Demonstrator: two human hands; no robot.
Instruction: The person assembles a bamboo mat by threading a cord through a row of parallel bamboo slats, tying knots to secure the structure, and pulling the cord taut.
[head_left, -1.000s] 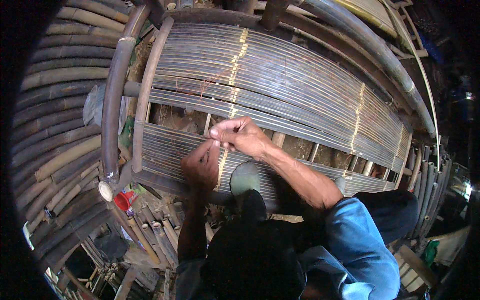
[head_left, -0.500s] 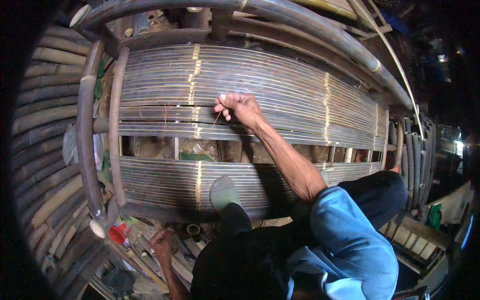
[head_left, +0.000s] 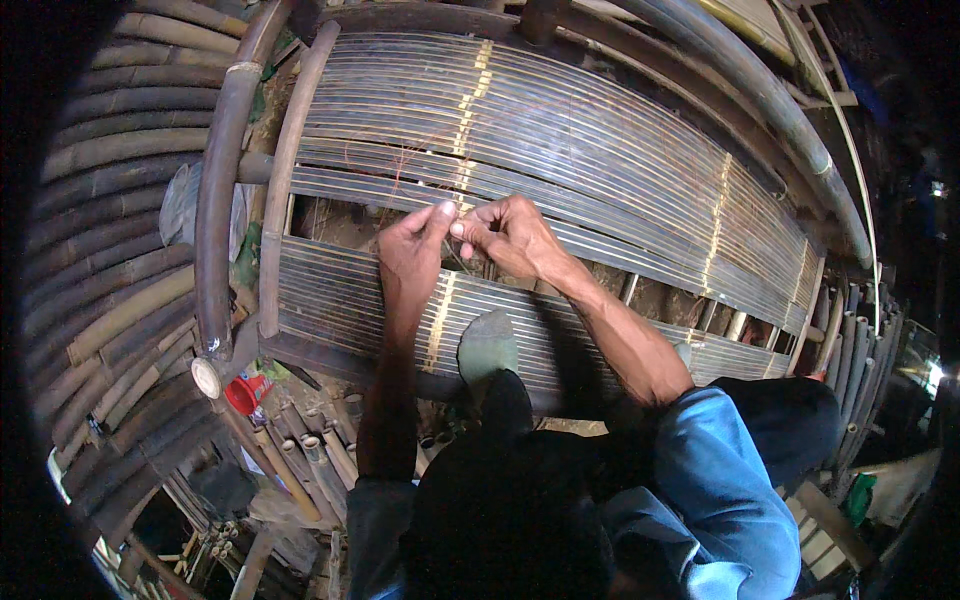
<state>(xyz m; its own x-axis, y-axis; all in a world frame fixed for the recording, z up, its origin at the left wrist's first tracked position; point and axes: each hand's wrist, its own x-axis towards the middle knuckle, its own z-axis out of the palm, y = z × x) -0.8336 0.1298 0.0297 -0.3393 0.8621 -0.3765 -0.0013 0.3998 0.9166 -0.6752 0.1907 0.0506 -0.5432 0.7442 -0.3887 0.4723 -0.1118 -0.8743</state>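
My left hand (head_left: 408, 255) and my right hand (head_left: 512, 238) meet fingertip to fingertip over a gap in a slatted bamboo bench (head_left: 620, 185). Both are closed in a pinch on a thin strand (head_left: 456, 256), brownish and hard to make out, which hangs just below the fingertips. Fine reddish strands (head_left: 395, 168) lie across the slats beyond my left hand. Pale cross bands (head_left: 466, 110) run over the dark slats. My foot in a grey-green sock (head_left: 488, 345) rests on the near slats, below my hands.
A thick bamboo frame pole (head_left: 222, 190) borders the bench at left, with rows of bamboo poles (head_left: 120, 160) beyond. Another curved pole (head_left: 770, 95) bounds the far side. A red container (head_left: 246, 393) and cut bamboo pieces (head_left: 310, 455) lie at lower left. A plastic bag (head_left: 182, 212) hangs by the frame.
My left hand has come up from the lower left to meet my right hand. The right hand has come nearer to the gap, and the whole view has shifted and turned.
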